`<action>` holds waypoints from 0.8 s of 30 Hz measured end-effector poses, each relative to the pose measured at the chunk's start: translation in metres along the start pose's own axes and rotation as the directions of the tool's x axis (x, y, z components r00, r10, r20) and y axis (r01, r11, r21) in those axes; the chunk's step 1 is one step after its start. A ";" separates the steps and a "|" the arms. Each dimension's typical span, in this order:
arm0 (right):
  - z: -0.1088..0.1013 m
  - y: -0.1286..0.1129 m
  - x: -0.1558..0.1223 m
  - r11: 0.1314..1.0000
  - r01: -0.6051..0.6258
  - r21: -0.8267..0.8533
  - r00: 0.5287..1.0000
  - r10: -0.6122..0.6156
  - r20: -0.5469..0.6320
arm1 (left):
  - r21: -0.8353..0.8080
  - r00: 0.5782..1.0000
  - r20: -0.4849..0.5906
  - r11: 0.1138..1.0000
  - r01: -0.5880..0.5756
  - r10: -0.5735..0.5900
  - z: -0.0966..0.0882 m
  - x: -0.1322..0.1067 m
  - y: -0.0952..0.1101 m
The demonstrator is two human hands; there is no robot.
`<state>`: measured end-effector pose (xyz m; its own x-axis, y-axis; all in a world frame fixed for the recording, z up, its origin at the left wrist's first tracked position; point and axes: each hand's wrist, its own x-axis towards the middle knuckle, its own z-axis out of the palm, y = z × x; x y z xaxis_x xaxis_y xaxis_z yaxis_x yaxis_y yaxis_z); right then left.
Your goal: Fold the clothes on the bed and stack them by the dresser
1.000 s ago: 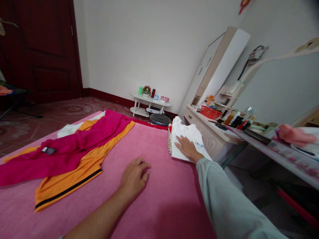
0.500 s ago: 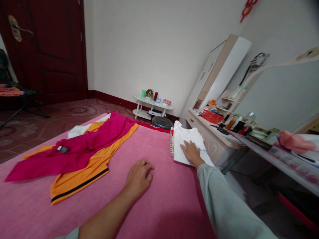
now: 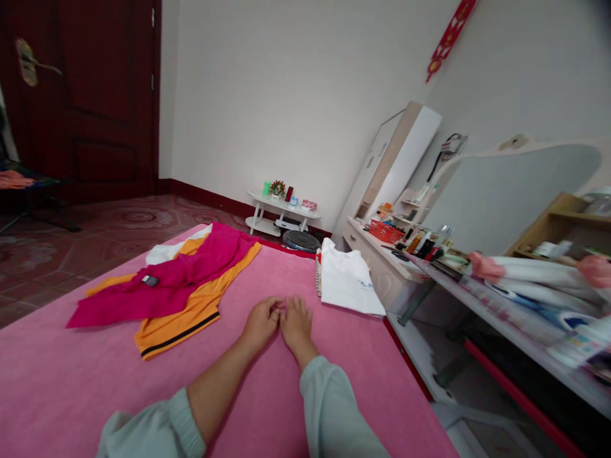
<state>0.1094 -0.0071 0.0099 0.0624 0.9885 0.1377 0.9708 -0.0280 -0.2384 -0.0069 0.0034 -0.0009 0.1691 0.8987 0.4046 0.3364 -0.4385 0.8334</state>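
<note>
My left hand (image 3: 261, 323) rests on the pink bedspread (image 3: 267, 397), its fingers loosely curled and nothing seen in them. Right beside it lies my right hand (image 3: 296, 323), palm down with fingers stretched out; the fingertips of the two hands meet or nearly so. Ahead and to the right is a folded white T-shirt (image 3: 346, 277) with small blue print, on top of a stack whose lower layers (image 3: 318, 273) show only at the left edge. Left of my hands, a magenta garment (image 3: 167, 289) with a small dark tag (image 3: 149, 280) overlaps an orange one with a black stripe (image 3: 191, 318).
A white cloth (image 3: 165, 252) sticks out behind the magenta garment. Along the right stands a dressing table (image 3: 377, 251) with a red basket (image 3: 386, 231), bottles and a mirror (image 3: 515, 197). A small white stand (image 3: 281, 202) and a dark round object (image 3: 301, 240) are beyond the bed.
My right hand has left the white T-shirt and come back beside my left hand. The view has turned somewhat to the right. The clothes lie as before.
</note>
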 end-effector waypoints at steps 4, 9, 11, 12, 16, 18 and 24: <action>0.002 0.003 -0.005 0.992 0.050 0.114 0.995 -0.040 -0.092 | 0.094 1.000 -0.010 0.995 -0.012 0.013 -0.025 0.001 0.006; 0.013 0.029 0.006 0.867 0.214 0.449 0.969 -0.128 -0.213 | 0.293 0.972 -0.236 0.953 0.072 -0.001 -0.097 0.016 0.014; 0.017 0.035 0.010 0.798 0.243 0.551 0.961 -0.122 -0.248 | 0.426 0.919 -0.393 0.891 0.153 0.030 -0.128 0.019 0.015; 0.018 0.037 0.011 0.776 0.250 0.579 0.959 -0.117 -0.258 | 0.496 0.883 -0.466 0.842 0.213 0.051 -0.141 0.019 0.014; 0.021 0.038 0.011 0.746 0.258 0.614 0.957 -0.109 -0.269 | 0.603 0.756 -0.654 0.580 0.548 -0.034 -0.171 0.014 -0.003; 0.021 0.037 0.012 0.743 0.264 0.615 0.955 -0.114 -0.272 | 0.599 0.720 -0.683 0.470 0.648 -0.124 -0.175 0.012 -0.014; 0.023 0.038 0.012 0.749 0.277 0.602 0.952 -0.130 -0.278 | 0.643 0.741 -0.657 0.409 0.648 -0.141 -0.179 0.010 -0.025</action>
<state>0.1420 0.0073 -0.0195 -0.0020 0.9033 0.4289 0.6048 0.3427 -0.7189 -0.1792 0.0246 0.0493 -0.5307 0.7307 0.4295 0.8426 0.4001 0.3606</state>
